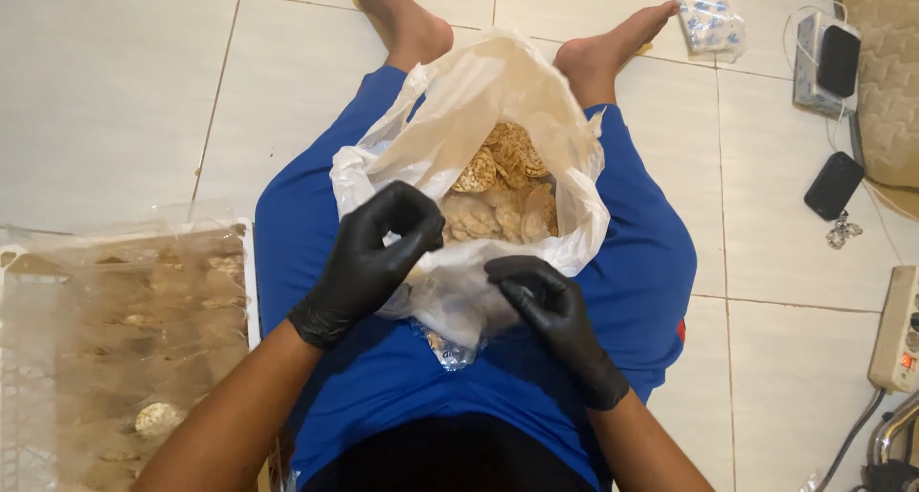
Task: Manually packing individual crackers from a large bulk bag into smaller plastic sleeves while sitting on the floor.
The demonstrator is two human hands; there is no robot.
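Nearest the camera, two bare forearms angle inward over a lap clothed in blue shorts (383,377). Both hands wear black gloves. The left hand (375,257) is raised a little, wrist bent, its fingers curled round and pinching the near edge of a white plastic bag (459,109) against the thumb. The right hand (544,296) sits lower, palm down, fingers curled together and gripping a crumpled fold of the same bag at its near rim; how tightly it pinches cannot be told.

The bag rests on the lap between the thighs, its mouth pulled open toward the camera. Inside lies a heap of round, flat tan crackers (503,190), some with a netted surface.

To the left, on the floor beside the thigh, stands a white tray (251,281) covered by clear plastic film, with more pale crackers beneath.

Farther off, two bare feet rest on the tiled floor (115,80). Beyond the right foot lies a small blue-and-white packet (706,11). At the far right are two dark phones (833,184) and a white power strip (898,329).
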